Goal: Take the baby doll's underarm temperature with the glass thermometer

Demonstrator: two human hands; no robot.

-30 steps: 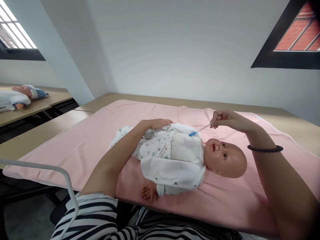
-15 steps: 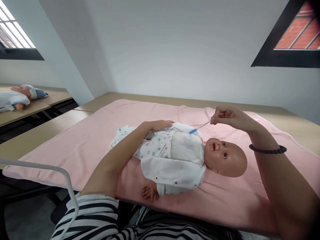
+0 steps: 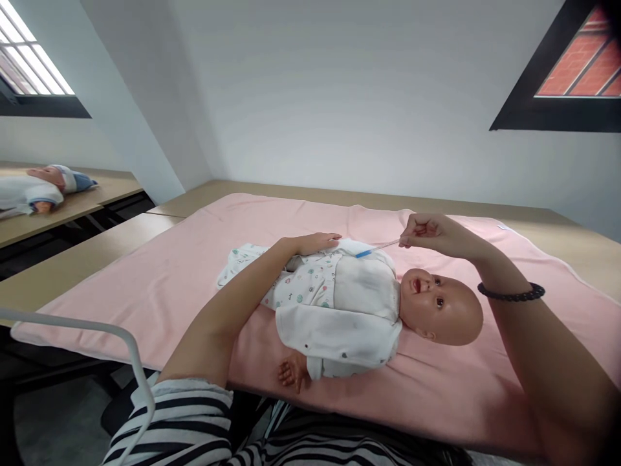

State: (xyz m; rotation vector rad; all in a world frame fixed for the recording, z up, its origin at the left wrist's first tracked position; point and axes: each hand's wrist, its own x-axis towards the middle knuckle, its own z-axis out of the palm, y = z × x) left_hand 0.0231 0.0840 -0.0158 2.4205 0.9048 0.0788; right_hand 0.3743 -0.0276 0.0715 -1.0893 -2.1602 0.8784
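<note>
A baby doll [image 3: 367,285] in a white top and patterned pants lies on its back on a pink blanket [image 3: 184,304], its bald head to the right. My right hand [image 3: 422,233] is closed in a pinch on the clear end of a slender thermometer [image 3: 369,251]. The blue tip points left and down, over the far side of the doll's chest. My left arm reaches across the doll's legs. My left hand [image 3: 315,243] rests at the far side of its waist, fingers stretched out and holding nothing.
The blanket covers most of a wooden table [image 3: 286,190] that stands against a white wall. Another doll [image 3: 46,188] with a blue and white cap lies on a table at the left. A bent white metal bar [image 3: 130,343] rises at the lower left.
My right hand has moved a little left and down, taking the thermometer's blue tip farther left over the doll's chest. My left hand stays on the doll. The view has shifted slightly.
</note>
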